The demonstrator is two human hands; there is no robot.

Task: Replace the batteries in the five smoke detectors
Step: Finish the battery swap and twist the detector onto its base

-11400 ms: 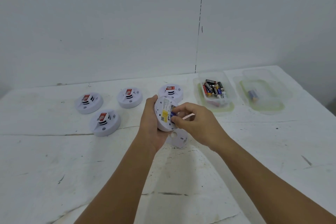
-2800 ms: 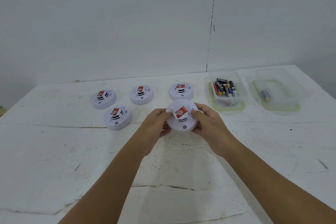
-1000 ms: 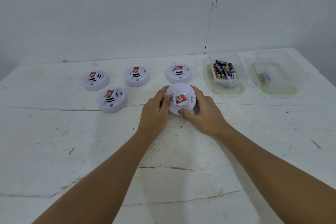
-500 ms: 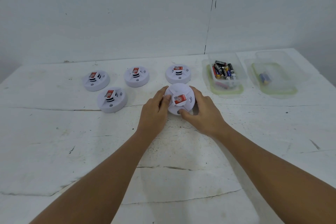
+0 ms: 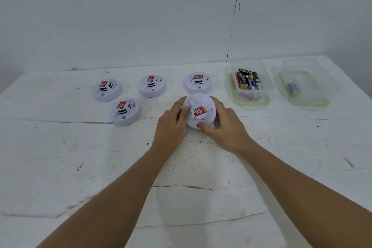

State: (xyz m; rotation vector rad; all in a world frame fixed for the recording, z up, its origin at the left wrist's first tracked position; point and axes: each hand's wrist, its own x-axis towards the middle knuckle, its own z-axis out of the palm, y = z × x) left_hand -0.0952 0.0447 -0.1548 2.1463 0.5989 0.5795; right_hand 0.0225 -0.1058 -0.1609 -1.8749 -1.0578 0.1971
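A round white smoke detector (image 5: 201,104) with a red label sits face up on the white table (image 5: 181,167). My left hand (image 5: 171,127) grips its left side and my right hand (image 5: 227,127) grips its right side, thumb at the front edge. Several more white detectors stand apart behind and to the left: one straight behind (image 5: 197,83), one in the back middle (image 5: 152,86), one at the back left (image 5: 107,89), one nearer on the left (image 5: 124,111). A clear tub (image 5: 251,102) holds several loose batteries (image 5: 248,80).
A second clear tub (image 5: 308,102) at the far right holds one or two batteries (image 5: 293,88). A grey wall rises right behind the table. The table's right edge runs close past the second tub.
Since a second ago the detector has stayed on the table between both hands; its red label has turned slightly. Earlier it was held up, back side open, then set down face up.
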